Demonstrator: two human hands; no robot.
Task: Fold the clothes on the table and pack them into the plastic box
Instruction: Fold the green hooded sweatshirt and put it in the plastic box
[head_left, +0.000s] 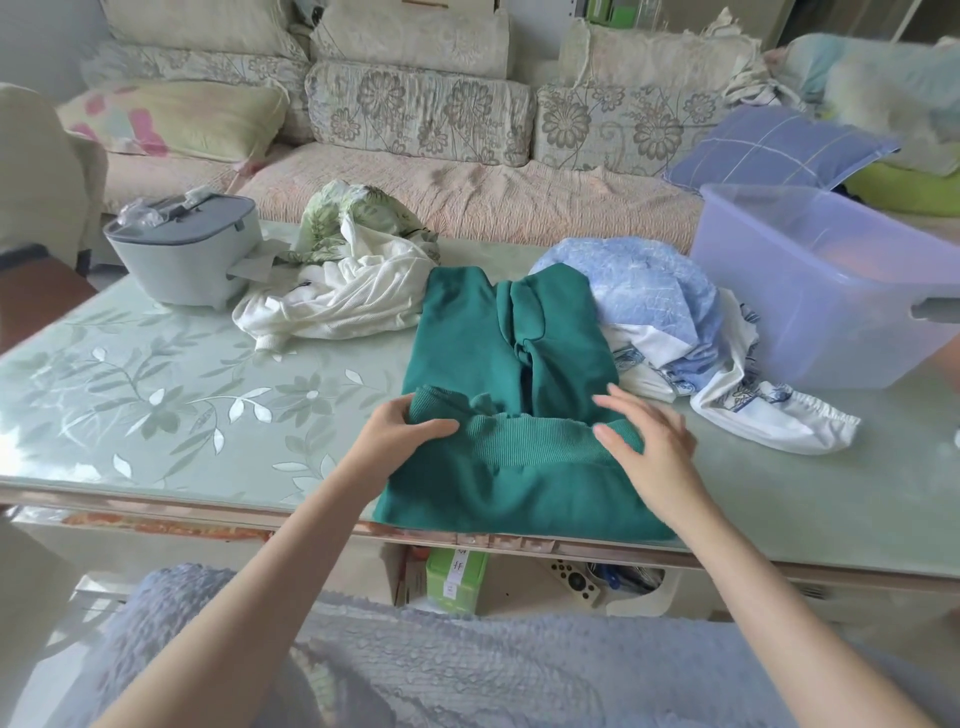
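Clothes are lying in three groups on the pale leaf-patterned counter (156, 395), and much of them is hard to make out. The translucent plastic box (810, 291) is standing at the far right of the counter. The frame edge is cutting off its right side, and its hazy walls are blurring whatever is inside.

The green sweatshirt (498, 353) is lying flat in the middle, reaching to the counter's near edge. Its sleeves are lying folded in across the body and its ribbed hem is turning upward. To its right, a crumpled blue and white heap (654, 291) is touching both it and the box, with the separate garments impossible to tell apart. To its left, a white and leaf-print heap (353, 291) is bunching up beside a grey appliance (187, 249).

The left hand (400, 436) is gripping the hem's left end, its fingers (397, 410) curling under the fabric and the thumb pressing on top. The right hand (649, 447) is resting on the hem's right end, its fingers (618, 397) lying nearly straight, slightly apart and blurred
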